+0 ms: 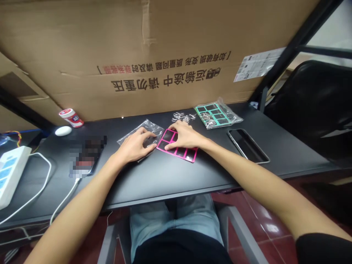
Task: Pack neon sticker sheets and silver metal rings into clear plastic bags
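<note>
Bare arms [86, 205] reach far, left hand [134, 146] spread over clear bag [154, 128], right hand [187, 135], half-curled on pink card [180, 151], its hold unclear, where slipping far could scatter silvery strands [179, 116].

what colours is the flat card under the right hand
The flat rectangular card is bright pink with black panels, shown best in the head view.

A pink card [180, 151] patterned with black rectangles stands out on a black desk [154, 179], with a teal-and-black card [217, 113] far right, a red-and-white tub [73, 119] far left and brown cardboard [176, 29] lettered black and red.
</note>
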{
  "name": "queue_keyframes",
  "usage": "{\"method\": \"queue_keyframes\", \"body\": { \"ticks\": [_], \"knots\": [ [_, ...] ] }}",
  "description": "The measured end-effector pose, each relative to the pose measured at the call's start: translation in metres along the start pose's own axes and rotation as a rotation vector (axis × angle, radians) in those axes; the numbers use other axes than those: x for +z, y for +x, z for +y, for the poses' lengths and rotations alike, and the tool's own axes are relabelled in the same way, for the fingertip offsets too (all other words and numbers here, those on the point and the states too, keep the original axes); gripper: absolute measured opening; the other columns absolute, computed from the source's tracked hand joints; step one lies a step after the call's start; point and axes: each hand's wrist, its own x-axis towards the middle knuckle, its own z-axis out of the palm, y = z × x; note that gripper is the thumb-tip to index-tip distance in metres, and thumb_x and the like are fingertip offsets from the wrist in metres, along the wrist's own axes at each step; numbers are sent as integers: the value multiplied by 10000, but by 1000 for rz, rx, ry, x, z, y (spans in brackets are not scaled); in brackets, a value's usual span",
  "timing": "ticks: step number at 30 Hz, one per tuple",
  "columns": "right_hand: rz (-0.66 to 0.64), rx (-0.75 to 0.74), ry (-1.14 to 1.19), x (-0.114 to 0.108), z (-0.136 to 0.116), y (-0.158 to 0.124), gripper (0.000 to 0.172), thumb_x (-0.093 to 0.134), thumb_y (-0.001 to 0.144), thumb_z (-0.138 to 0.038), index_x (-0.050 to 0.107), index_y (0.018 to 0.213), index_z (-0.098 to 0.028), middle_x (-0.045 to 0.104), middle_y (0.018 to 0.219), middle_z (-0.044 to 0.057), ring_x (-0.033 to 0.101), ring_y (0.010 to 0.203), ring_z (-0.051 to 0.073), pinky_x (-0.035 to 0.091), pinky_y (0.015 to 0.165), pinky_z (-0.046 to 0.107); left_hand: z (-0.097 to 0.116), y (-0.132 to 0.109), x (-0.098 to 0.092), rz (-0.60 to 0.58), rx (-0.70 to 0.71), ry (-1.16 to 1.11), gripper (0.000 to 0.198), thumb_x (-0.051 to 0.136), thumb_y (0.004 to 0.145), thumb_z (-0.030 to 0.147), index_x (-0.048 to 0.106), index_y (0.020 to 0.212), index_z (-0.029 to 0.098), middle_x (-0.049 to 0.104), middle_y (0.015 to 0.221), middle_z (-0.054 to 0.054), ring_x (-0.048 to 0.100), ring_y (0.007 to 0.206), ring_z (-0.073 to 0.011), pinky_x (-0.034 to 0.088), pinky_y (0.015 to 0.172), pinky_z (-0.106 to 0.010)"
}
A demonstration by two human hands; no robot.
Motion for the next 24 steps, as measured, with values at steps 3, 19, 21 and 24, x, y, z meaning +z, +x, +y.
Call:
{"method": "queue_keyframes", "body": {
  "ticks": [3,19,21,24],
  "knots": [
    [-1,53,91,-8,5,0,788,985,682,-668,653,1243,-226,746,1275,129,717,1161,364,581,1007,532,1,-1,0,-7,-15,1,494,631,1037,599,736,1426,314,693,1349,-81,721,968,-246,573,876,-399],
    [125,147,1054,-20,-6,-5,535,882,843,-694,759,1090,-236,842,1025,63,804,937,286,682,817,430,1,2,-3,30,-60,-150,305,617,1003,353,818,1185,213,823,896,-44,741,774,-220,513,740,-334],
    [142,120,1023,-13,-11,-6,567,858,862,-711,746,1165,-245,846,1060,68,814,989,306,692,850,452,4,1,-4,28,-43,-204,321,633,989,363,823,1186,195,815,859,-41,727,741,-211,502,713,-320],
    [154,110,833,-7,-10,-5,583,724,968,-734,676,1310,-264,849,1134,92,822,1037,331,710,853,503,8,-1,-5,11,-26,-270,332,709,935,403,834,1156,189,806,833,-31,720,734,-205,486,686,-303]
  ]
}}
